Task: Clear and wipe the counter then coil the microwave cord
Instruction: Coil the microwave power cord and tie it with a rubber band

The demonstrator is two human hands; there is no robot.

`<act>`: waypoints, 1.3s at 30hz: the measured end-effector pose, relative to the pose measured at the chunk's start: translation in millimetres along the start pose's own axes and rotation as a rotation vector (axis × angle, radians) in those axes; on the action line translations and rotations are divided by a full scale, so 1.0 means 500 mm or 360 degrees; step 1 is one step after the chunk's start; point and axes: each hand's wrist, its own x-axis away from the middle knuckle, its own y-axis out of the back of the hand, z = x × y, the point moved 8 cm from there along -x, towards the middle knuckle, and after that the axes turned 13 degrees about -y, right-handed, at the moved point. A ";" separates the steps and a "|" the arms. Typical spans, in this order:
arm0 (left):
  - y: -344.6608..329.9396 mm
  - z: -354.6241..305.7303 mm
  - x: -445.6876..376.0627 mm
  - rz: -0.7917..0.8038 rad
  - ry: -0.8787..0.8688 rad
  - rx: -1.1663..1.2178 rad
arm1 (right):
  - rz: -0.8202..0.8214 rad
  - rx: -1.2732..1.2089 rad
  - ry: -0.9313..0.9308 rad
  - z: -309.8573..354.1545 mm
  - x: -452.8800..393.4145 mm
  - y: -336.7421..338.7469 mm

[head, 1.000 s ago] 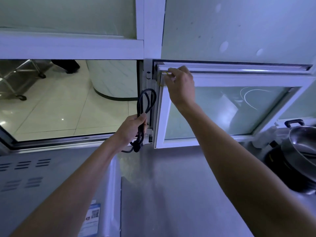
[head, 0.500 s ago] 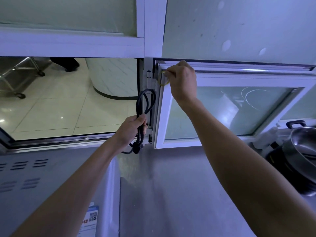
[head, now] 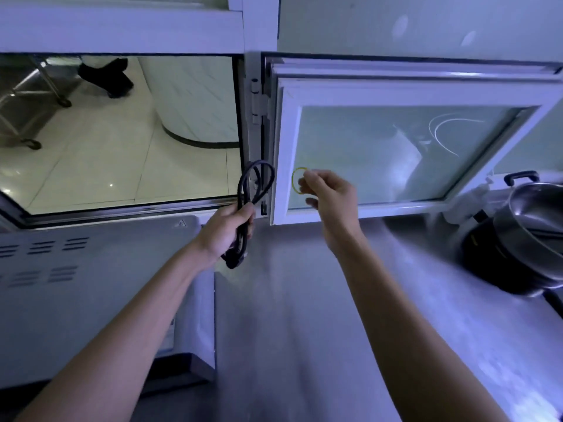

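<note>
Gripping the coiled microwave cord [head: 247,208], the left hand [head: 227,231] has its fingers curled round the bundle near the middle, held above the back edge of the steel tabletop [head: 292,315]. Cord: black, folded into a narrow hank, long axis close to upright, leaning slightly right at the top. Looped end points up and stands clear of the fist in front of the window frame [head: 259,117]; plug end hangs just below the heel of the hand. Right hand [head: 330,194] sits just beside the cord, to its right and apart from it, thumb and fingertips pinching a thin yellow rubber band [head: 297,181]; the band's ring faces the camera and lies between the two hands, level with the cord's loops. Microwave [head: 91,284] lies left of the left forearm, its vented top panel facing up. A steel pot [head: 536,214] sits on a dark cooker at the far right of the tabletop. Against half a second ago: right hand was up at the top corner of the open window sash [head: 411,95]; it is now down at cord height, band in its fingers. Left hand and cord hold much the same pose as then.
</note>
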 end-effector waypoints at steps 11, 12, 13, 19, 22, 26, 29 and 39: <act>-0.065 0.098 0.089 0.0203 0.0209 -0.0512 | 0.0141 -0.0579 -0.0523 -0.223 0.112 0.109; -0.067 0.101 0.092 0.0203 0.0221 -0.0529 | 0.0154 -0.0593 -0.0526 -0.228 0.117 0.114; -0.068 0.101 0.094 0.0206 0.0227 -0.0543 | 0.0163 -0.0602 -0.0521 -0.231 0.120 0.117; -0.078 0.096 0.102 0.0200 0.0245 -0.0635 | 0.0189 -0.0684 -0.0459 -0.230 0.117 0.130; -0.076 0.102 0.107 0.0199 0.0258 -0.0690 | 0.0205 -0.0765 -0.0455 -0.232 0.113 0.136; -0.077 0.105 0.110 0.0212 0.0267 -0.0729 | 0.0224 -0.0815 -0.0437 -0.233 0.109 0.141; -0.081 0.104 0.111 0.0231 0.0262 -0.0737 | 0.0222 -0.0760 -0.0442 -0.237 0.108 0.143; -0.086 0.106 0.115 0.0275 0.0242 -0.0769 | 0.0205 -0.0686 -0.0475 -0.264 0.122 0.148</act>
